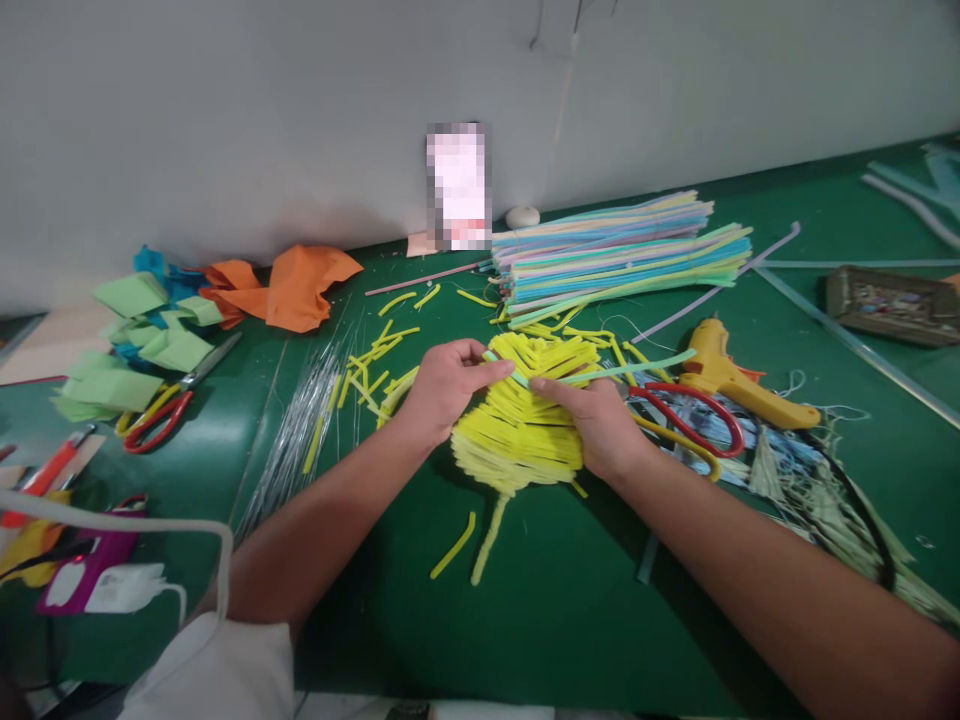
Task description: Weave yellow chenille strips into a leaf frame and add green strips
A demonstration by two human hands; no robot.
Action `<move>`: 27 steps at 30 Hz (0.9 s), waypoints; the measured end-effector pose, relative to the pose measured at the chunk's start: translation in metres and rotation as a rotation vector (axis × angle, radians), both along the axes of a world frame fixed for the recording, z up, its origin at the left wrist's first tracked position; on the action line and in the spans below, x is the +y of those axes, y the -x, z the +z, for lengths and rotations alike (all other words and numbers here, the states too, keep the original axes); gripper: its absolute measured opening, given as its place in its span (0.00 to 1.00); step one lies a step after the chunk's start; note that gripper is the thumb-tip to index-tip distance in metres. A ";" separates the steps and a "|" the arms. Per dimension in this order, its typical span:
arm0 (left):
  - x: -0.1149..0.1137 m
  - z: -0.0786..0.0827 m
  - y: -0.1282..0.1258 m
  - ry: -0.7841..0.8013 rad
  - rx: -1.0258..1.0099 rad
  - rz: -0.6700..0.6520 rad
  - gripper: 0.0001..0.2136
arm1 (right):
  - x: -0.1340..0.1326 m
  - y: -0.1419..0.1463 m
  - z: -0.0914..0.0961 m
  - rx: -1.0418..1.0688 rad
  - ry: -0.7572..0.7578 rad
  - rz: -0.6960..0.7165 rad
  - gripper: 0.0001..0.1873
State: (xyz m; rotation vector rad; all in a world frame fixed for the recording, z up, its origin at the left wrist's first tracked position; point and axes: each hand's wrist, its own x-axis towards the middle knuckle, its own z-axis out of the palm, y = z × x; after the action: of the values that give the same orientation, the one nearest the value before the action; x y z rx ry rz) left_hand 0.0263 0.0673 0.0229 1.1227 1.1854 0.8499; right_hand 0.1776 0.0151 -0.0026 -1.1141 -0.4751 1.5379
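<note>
A yellow leaf shape made of pipe cleaners (517, 440) lies on the green table, its stem pointing toward me. Over its upper part, a mint-green pipe cleaner (630, 370) runs across between my hands. My left hand (448, 385) pinches the short left end of that strand at the leaf's left edge. With thumb and fingers closed, my right hand (592, 415) grips the same strand near the leaf's middle, and the long end sticks out to the right. The fingers of both hands partly hide the leaf's edges.
Bundled pastel pipe cleaners (622, 255) lie at the back. Right are a yellow glue gun (720, 375), red-handled scissors (701, 405), tassels (765, 470) and a small tray (892, 275). Left are wires (300, 420), cut yellow pieces (375, 350), more scissors (161, 420) and a power strip (94, 565).
</note>
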 end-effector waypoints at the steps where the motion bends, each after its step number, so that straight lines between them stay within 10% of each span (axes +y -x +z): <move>1: 0.001 0.000 0.001 -0.021 0.020 -0.004 0.17 | 0.000 0.000 0.000 0.000 0.005 -0.001 0.27; 8: 0.007 -0.007 0.007 -0.252 0.095 0.051 0.10 | 0.000 0.000 -0.002 -0.012 0.012 -0.031 0.24; 27: 0.007 -0.008 0.004 -0.173 0.043 0.060 0.07 | 0.002 0.000 -0.011 0.013 -0.028 -0.109 0.21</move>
State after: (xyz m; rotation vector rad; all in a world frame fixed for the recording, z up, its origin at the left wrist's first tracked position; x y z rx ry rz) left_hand 0.0228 0.0744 0.0153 1.2561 1.2037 0.9934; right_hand 0.1778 0.0176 -0.0132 -1.0904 -0.4194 1.4385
